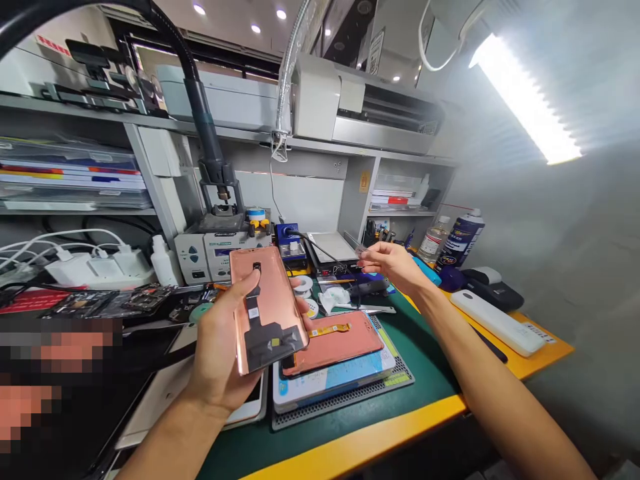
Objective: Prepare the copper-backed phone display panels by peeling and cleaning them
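Note:
My left hand (220,333) is closed round a phone screen panel (273,293), tilted up with its copper-coloured back towards me. A black flex cable (254,310) runs down that back to a dark patch at the lower end. My right hand (387,263) is raised to the right, thumb and fingers pinched together. At its fingertips shows a small, clear, thin piece (360,251), too small to name surely. Between the hands, a second copper-coloured phone panel (340,350) with an orange flex cable (330,330) lies on a blue-and-white box (300,399).
Under the box is a grey perforated plate (345,405) on the green mat (425,363). Solder reels (311,308) and tweezers (375,309) lie behind. White phone (495,323), spray can (461,237) and bottle (434,239) stand right. A white tablet (250,403) lies left.

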The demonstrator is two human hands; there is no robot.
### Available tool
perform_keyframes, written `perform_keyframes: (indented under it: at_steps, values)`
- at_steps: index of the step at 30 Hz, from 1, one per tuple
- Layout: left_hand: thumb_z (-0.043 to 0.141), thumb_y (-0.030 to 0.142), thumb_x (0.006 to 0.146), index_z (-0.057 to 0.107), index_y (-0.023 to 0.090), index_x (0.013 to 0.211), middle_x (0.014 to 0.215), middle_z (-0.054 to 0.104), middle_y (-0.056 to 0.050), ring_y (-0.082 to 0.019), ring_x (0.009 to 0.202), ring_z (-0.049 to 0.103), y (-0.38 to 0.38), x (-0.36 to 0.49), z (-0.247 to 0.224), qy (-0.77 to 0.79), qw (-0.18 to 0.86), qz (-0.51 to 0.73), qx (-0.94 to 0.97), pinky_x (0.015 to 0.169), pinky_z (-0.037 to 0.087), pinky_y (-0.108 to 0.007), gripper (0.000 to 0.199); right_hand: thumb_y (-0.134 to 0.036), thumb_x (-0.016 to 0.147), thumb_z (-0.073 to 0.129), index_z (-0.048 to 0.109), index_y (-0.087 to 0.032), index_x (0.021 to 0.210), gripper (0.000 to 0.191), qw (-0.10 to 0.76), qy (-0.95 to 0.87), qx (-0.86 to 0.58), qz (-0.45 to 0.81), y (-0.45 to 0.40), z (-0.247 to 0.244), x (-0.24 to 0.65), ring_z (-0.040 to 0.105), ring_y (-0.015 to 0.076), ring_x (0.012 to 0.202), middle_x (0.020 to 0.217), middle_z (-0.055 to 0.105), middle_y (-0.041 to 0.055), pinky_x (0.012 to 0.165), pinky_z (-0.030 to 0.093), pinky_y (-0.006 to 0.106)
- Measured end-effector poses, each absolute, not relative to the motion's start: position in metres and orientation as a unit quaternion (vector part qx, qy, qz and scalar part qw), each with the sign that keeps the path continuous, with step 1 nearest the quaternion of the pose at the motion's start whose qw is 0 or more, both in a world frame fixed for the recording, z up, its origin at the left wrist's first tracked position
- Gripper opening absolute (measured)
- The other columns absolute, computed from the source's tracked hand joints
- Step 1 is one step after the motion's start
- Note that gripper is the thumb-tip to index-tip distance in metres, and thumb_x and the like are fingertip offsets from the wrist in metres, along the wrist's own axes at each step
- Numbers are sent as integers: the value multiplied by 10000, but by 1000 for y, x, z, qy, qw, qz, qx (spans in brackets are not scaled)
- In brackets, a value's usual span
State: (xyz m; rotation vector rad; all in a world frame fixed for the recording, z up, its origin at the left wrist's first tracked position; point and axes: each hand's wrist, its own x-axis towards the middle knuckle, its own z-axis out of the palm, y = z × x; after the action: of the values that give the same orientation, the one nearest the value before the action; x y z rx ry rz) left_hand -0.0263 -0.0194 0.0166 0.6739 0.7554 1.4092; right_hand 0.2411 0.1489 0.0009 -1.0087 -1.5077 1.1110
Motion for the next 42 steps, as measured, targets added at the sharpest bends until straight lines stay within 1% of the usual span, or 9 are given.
perform_keyframes:
  at_steps: [6,13,18,26,31,34,36,39,42]
  values:
    - [535,380,889,701,103,1065,806,736,-172,-316,670,717,-19,-27,14,317,655,618,298,600,584,-422,368,-321,606,907,561,-183,637,373,496,-588,-324,550,123,13,225,734,213,815,864,750,69,730,579,310]
    - [543,363,884,706,114,1049,782,730,-136,-286,663,726,-17,-26,14,302,665,621,285,562,593,-376,340,-236,674,867,627,-173,728,254,429,-621,-286,591,100,14,212,671,156,620,669,709,18,646,539,284]
    - [556,365,893,689,111,1135,805,742,-127,-285,702,743,-17,-24,14,300,662,625,284,620,620,-393,376,-257,742,835,664,-159,773,199,386,-652,-279,590,87,13,204,650,140,639,674,705,20,660,511,259]
    - [553,382,878,694,108,1044,793,740,-140,-293,664,731,-17,-22,14,302,673,608,293,495,566,-335,350,-222,776,788,579,-176,722,221,384,-647,-266,602,79,6,197,687,158,724,849,741,43,700,531,278]
    - [527,401,889,694,112,1024,765,724,-129,-284,633,711,-16,-23,13,297,670,607,308,505,565,-348,360,-198,831,762,570,-187,774,201,373,-664,-210,613,62,7,190,661,164,656,683,699,15,663,536,302]
    - [512,422,898,690,107,1060,800,730,-142,-304,683,724,-16,-24,11,290,671,607,313,566,592,-389,396,-225,861,754,625,-188,832,138,396,-705,-230,542,47,6,184,647,149,657,724,683,7,638,531,279]
    - [493,451,913,696,111,1052,808,735,-149,-311,701,730,-15,-24,11,289,666,612,314,564,590,-380,419,-180,889,713,685,-203,903,39,444,-763,-226,413,38,3,180,640,146,700,786,679,13,653,528,271]
    - [458,486,938,716,112,1022,797,738,-149,-286,681,721,-15,-26,11,295,652,622,318,587,590,-367,462,-73,888,655,740,-229,1034,230,498,-828,-163,198,27,0,176,634,162,758,854,661,40,673,536,292]
    - [415,509,953,727,113,1013,807,740,-156,-295,676,713,-17,-26,13,292,642,626,332,601,585,-388,509,-35,877,644,744,-227,1094,307,498,-854,-127,83,18,-2,174,670,168,787,920,662,75,661,575,286]
